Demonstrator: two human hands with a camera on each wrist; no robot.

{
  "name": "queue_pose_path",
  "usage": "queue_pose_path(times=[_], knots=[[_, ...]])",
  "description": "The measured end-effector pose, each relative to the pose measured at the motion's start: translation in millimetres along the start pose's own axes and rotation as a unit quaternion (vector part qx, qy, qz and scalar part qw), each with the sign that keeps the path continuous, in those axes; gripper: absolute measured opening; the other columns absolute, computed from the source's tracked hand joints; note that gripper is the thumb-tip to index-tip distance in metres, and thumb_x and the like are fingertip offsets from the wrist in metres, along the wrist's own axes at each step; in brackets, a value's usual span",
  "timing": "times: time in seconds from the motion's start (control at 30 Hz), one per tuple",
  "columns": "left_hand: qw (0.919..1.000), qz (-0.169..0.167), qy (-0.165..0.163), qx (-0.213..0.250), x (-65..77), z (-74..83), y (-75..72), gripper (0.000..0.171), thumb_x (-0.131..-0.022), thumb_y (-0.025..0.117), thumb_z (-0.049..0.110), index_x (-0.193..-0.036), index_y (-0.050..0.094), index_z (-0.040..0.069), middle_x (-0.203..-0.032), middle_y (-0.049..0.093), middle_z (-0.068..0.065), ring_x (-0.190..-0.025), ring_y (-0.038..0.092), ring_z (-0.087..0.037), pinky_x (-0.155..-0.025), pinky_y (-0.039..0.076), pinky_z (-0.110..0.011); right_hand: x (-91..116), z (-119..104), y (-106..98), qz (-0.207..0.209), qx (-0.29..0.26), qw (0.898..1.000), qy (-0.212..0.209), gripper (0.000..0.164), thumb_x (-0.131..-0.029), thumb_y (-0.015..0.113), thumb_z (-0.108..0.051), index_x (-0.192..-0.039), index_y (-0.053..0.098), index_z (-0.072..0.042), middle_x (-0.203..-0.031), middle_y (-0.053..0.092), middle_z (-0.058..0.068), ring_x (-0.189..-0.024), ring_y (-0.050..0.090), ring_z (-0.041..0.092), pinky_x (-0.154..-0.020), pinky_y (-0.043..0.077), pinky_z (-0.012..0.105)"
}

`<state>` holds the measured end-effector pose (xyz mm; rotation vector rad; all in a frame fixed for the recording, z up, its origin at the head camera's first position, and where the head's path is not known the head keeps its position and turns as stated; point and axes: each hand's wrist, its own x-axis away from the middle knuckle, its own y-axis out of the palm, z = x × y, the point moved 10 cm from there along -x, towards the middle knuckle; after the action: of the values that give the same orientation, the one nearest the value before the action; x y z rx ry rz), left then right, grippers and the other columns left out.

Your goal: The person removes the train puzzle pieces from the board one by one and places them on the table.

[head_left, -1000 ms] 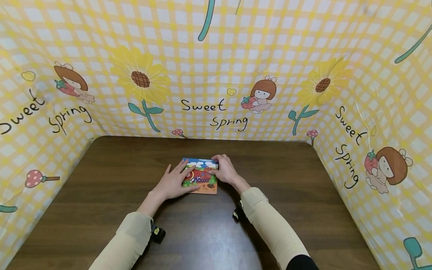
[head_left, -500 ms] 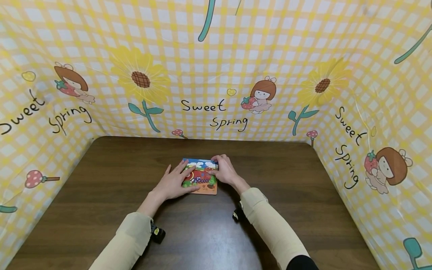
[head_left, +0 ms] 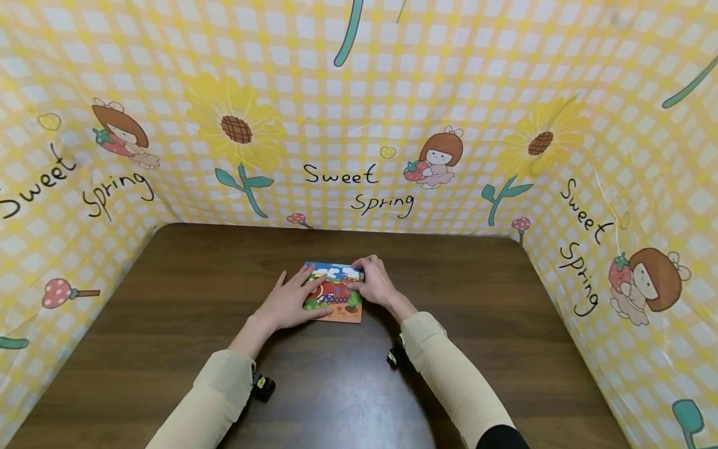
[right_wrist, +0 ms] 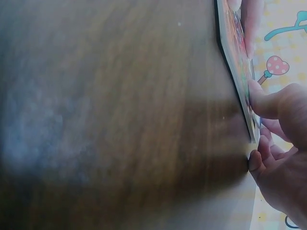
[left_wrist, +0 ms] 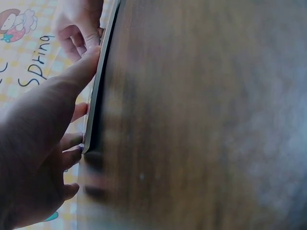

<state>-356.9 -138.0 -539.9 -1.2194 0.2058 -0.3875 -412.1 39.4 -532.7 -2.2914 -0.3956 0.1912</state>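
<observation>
Fanning its nearly straight fingers, the left hand (head_left: 288, 304) lies over the nine o'clock side of one picture board (head_left: 342, 299), at twelve o'clock from the middle of the brown table (head_left: 336, 393), while the right hand (head_left: 378, 284), thumb and bent fingers closed together, pinches the board's two o'clock corner. The left wrist view shows the board's slim side edge, little seen from the head; the right wrist view gives the thumb against its printed face.
</observation>
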Motion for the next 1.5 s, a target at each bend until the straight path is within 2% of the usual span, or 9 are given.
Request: queue_pose_path(times=[0.27, 0.43, 0.67, 1.17, 1.5], knots=[[1.0000, -0.002, -0.002, 0.003, 0.5, 0.5, -0.5, 0.092, -0.100, 0.064, 0.074, -0.172, 0.041, 0.022, -0.183, 0.023, -0.019, -0.171, 0.024, -0.042, -0.135, 0.012, -0.075, 4.8, -1.5, -2.2, 0.001, -0.008, 1.000, -0.010, 0.041, -0.104, 0.079, -0.021, -0.141, 0.069, -0.009, -0.140, 0.057, 0.022, -0.131, 0.052, 0.038, -0.110, 0.050, 0.057], [1.0000, 0.000, 0.000, 0.006, 0.7, -0.3, 0.1, 0.091, -0.100, 0.064, 0.074, -0.172, 0.041, 0.022, -0.183, 0.024, -0.019, -0.171, 0.023, -0.042, -0.135, 0.012, -0.076, 7.6, -3.1, -2.6, 0.002, -0.010, 1.000, -0.027, 0.045, -0.102, 0.081, -0.021, -0.144, 0.069, -0.008, -0.125, 0.064, 0.017, -0.111, 0.054, 0.030, -0.094, 0.050, 0.046], [1.0000, 0.003, 0.001, 0.009, 1.4, -0.5, 0.6, 0.091, -0.100, 0.065, 0.073, -0.172, 0.041, 0.021, -0.183, 0.024, -0.019, -0.171, 0.024, -0.043, -0.135, 0.013, -0.076, 6.9, -1.4, -4.4, 0.012, -0.031, 0.999, -0.030, 0.046, -0.099, 0.084, -0.015, -0.142, 0.070, -0.005, -0.112, 0.068, 0.014, -0.097, 0.055, 0.024, -0.087, 0.047, 0.038], [1.0000, 0.000, 0.000, 0.010, -1.0, -1.2, 3.7, 0.092, -0.100, 0.064, 0.075, -0.173, 0.040, 0.023, -0.184, 0.021, -0.018, -0.172, 0.022, -0.041, -0.136, 0.011, -0.075, 7.9, 4.4, -5.3, 0.016, -0.082, 0.996, -0.021, 0.047, -0.100, 0.080, -0.005, -0.145, 0.069, -0.003, -0.107, 0.071, 0.014, -0.085, 0.055, 0.016, -0.078, 0.047, 0.028], [0.9999, 0.003, -0.002, 0.013, 0.7, -1.8, 2.6, 0.091, -0.100, 0.064, 0.074, -0.173, 0.040, 0.023, -0.184, 0.023, -0.019, -0.172, 0.021, -0.042, -0.135, 0.012, -0.075, 10.0, 5.2, -9.5, 0.032, -0.091, 0.994, -0.042, 0.043, -0.100, 0.080, -0.004, -0.142, 0.071, -0.001, -0.102, 0.072, 0.014, -0.080, 0.060, 0.012, -0.073, 0.051, 0.025]])
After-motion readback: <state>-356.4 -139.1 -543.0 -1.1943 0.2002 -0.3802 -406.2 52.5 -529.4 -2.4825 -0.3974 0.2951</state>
